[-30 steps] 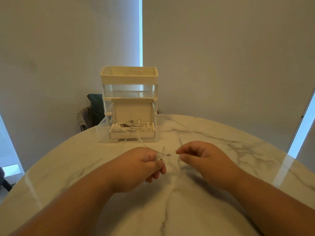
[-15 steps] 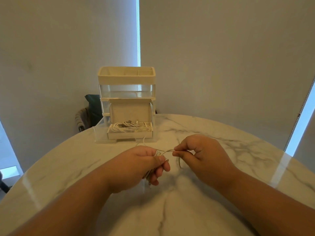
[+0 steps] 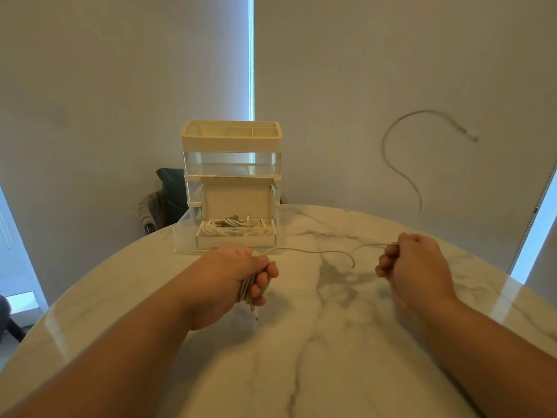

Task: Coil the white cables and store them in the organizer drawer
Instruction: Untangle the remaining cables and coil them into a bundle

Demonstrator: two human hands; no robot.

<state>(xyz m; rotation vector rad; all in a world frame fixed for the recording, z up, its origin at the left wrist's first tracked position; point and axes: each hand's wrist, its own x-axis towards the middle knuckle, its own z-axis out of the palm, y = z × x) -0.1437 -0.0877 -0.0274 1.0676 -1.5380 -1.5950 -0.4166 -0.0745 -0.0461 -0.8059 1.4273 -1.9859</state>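
Note:
My left hand (image 3: 241,276) grips a bundle of white cable loops (image 3: 247,289) over the marble table (image 3: 316,342). From that bundle a strand of white cable (image 3: 313,251) runs right to my right hand (image 3: 413,263), which pinches it. The cable's free end (image 3: 401,173) whips through the air above my right hand, its plug up at the right. Behind my hands the clear organizer (image 3: 232,164) stands with its bottom drawer (image 3: 184,236) pulled out. An open white box (image 3: 236,233) with coiled white cables lies in that drawer.
A cream tray (image 3: 231,134) with compartments tops the organizer. A chair with dark cloth (image 3: 164,197) stands behind the table at the left. The table's round edge curves close behind the organizer. Grey blinds cover the windows beyond.
My right hand has pulled away to the right, drawing a length of cable out from the bundle. The free end has flicked up into the air. My left hand has stayed in place.

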